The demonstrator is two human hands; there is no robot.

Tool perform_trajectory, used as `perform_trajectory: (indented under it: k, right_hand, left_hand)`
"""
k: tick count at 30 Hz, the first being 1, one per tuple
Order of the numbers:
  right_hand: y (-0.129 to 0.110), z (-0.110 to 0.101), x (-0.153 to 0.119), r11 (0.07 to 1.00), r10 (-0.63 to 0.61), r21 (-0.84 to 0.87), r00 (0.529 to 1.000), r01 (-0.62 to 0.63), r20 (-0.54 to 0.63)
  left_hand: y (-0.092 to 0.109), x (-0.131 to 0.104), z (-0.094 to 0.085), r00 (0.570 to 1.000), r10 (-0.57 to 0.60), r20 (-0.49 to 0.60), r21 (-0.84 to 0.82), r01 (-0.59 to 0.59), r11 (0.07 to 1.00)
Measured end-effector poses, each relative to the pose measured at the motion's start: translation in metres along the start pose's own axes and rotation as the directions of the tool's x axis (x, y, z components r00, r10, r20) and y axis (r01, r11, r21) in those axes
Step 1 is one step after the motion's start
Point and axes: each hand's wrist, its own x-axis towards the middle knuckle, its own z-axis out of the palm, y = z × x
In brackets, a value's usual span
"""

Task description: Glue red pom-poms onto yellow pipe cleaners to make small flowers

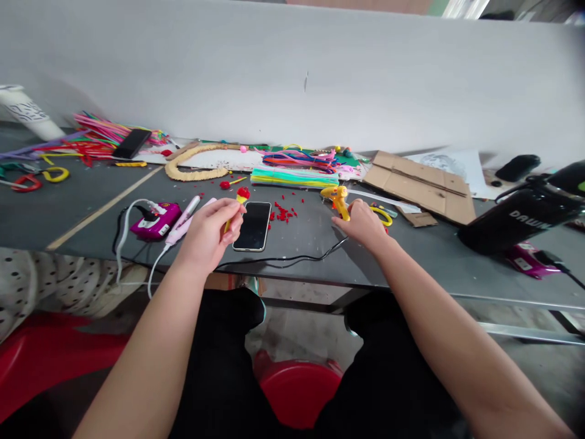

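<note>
Between the fingers of my left hand point(212, 233) is a thin yellow stick with a red, fuzzy tip point(242, 193), held upright above the left edge of a phone point(252, 227). My right hand point(363, 223) is closed on the handle of a yellow glue gun point(337, 198), whose nozzle points left. Small red pieces point(284, 213) lie scattered on the grey table between the two hands. A bundle of pale green and yellow pipe cleaners point(295, 177) lies behind them.
At the left are a purple power socket point(158, 222), a pink-and-white corded tool point(181, 224) and scissors point(55, 174). Flattened cardboard point(423, 186) and a large black bottle point(521, 213) are at the right. A black cable point(292, 258) crosses the front edge.
</note>
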Motion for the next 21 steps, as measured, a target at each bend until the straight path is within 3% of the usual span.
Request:
perform_trajectory:
  k: [3, 5, 7, 10, 15, 21]
  right_hand:
    - [-0.007, -0.011, -0.011, 1.000, 0.004, -0.002, 1.000, -0.004, 0.009]
    - [-0.015, -0.012, -0.016, 0.994, -0.082, 0.075, 0.993, 0.076, 0.082]
    - [-0.026, -0.007, -0.017, 0.960, -0.215, 0.211, 0.967, 0.183, 0.137]
    - [-0.044, 0.010, -0.010, 0.902, -0.316, 0.335, 0.945, 0.272, 0.084]
    - [-0.070, 0.038, 0.013, 0.929, -0.254, 0.290, 0.966, 0.232, 0.042]
    - [-0.090, 0.049, 0.022, 0.954, -0.244, 0.197, 0.966, 0.225, 0.082]
  left_hand:
    - [0.001, 0.002, 0.011, 0.999, 0.028, 0.028, 0.017, -0.028, 0.999]
    - [0.003, 0.003, 0.016, 0.999, 0.036, 0.034, 0.020, -0.036, 0.999]
    - [0.004, 0.005, 0.020, 0.999, 0.044, 0.031, 0.015, -0.045, 0.999]
    - [0.004, 0.010, 0.027, 0.999, 0.044, 0.023, 0.000, -0.044, 0.999]
    - [-0.002, 0.020, 0.039, 0.999, 0.022, 0.027, -0.030, -0.021, 0.999]
    - [-0.009, 0.027, 0.048, 0.999, -0.010, 0.047, -0.015, 0.010, 1.000]
